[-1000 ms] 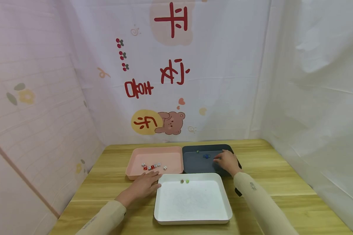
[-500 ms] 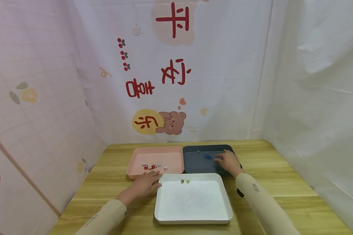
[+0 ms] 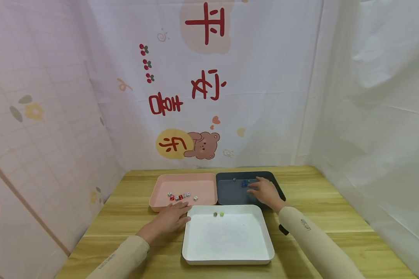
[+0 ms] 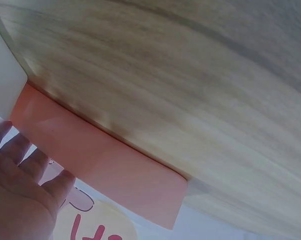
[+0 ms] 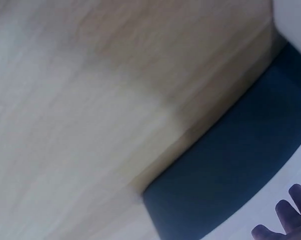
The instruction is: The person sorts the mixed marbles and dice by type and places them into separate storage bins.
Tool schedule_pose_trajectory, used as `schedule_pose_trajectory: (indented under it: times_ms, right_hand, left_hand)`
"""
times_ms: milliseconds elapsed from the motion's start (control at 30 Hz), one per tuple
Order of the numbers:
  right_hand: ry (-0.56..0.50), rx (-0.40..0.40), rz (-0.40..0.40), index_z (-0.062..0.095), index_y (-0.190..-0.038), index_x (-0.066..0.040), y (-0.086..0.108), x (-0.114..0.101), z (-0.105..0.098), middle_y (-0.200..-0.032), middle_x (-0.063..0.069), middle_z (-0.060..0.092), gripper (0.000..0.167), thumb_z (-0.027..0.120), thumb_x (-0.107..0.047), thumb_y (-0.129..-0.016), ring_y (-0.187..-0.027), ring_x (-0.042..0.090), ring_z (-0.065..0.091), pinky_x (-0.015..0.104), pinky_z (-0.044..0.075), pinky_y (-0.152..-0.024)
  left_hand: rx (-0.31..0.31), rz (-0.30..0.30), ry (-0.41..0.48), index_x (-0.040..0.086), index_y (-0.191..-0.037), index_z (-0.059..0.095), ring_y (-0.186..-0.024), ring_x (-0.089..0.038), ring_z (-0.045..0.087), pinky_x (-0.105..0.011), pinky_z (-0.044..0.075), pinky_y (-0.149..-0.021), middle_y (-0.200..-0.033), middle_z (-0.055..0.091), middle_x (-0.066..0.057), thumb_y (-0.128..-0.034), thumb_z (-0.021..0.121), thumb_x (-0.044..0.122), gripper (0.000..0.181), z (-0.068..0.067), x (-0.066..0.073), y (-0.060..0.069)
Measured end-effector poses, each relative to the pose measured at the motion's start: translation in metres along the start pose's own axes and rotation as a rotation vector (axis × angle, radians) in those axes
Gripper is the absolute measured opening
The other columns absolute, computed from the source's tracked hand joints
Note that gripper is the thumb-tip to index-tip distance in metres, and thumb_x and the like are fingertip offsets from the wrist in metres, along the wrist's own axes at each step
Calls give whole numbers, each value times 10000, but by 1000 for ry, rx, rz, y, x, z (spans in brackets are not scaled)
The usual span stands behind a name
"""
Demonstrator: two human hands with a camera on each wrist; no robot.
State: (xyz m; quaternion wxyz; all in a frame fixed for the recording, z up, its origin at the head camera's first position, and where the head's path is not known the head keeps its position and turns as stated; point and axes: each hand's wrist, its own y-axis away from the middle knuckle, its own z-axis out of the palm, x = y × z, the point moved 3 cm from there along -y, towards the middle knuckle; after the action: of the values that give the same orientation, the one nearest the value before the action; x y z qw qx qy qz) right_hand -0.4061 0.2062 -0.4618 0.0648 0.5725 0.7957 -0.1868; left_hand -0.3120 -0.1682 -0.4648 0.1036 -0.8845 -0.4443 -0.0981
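My left hand lies with straight fingers on the near edge of the pink tray, beside the white tray's corner. In the left wrist view, the fingers show spread past the pink tray's rim. My right hand reaches into the dark blue tray, fingers spread, right next to small blue dice. Whether a fingertip touches them I cannot tell. A small greenish piece lies farther back there. In the right wrist view, spread fingers show beyond the dark tray's outer wall.
Several white and red dice lie in the pink tray. The white tray stands in front, with a brown piece and a green piece near its far edge. Cloth walls enclose the wooden table.
My right hand has shifted left, closer to the blue dice, and its fingers have spread. The blue dice look slightly rearranged. My left hand stays in place.
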Motion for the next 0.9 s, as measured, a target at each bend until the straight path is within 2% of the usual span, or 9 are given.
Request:
schedule_pose_trajectory:
  times_ms: [167, 400, 700, 900]
  right_hand:
    - [-32, 10, -72, 747, -1179, -118, 4, -15, -1, -1456, 277, 453, 324, 707, -309, -921, -1361, 470, 379, 687, 265, -1072]
    - [-77, -29, -155, 749, -1170, -108, 8, -37, 1, -1471, 258, 443, 320, 707, -307, -923, -1368, 472, 370, 702, 252, -1070]
    - [-91, -70, -194, 777, -1117, -132, 12, -64, 6, -1453, 227, 477, 292, 748, -312, -889, -1369, 426, 395, 651, 273, -1094]
    - [-87, -123, -258, 794, -1074, -176, 18, -79, 12, -1460, 214, 478, 229, 740, -313, -898, -1397, 406, 364, 687, 230, -1092]
  left_hand:
    - [9, 10, -6, 12, -1438, 506, -1401, -405, 365, -655, 259, -1099, -1489, 452, -202, -1038, 522, 332, 512, 0, -1, 0]
    - [0, 2, -2, 14, -1436, 510, -1401, -408, 363, -652, 255, -1102, -1490, 447, -211, -1037, 526, 321, 504, 0, -1, -1]
    - [0, 0, -7, 19, -1439, 508, -1405, -406, 358, -651, 257, -1102, -1493, 446, -204, -1039, 517, 333, 508, 2, -2, -1]
    - [-5, -10, -7, 22, -1442, 506, -1406, -401, 359, -647, 256, -1105, -1496, 443, -201, -1040, 515, 334, 509, 3, -3, -1]
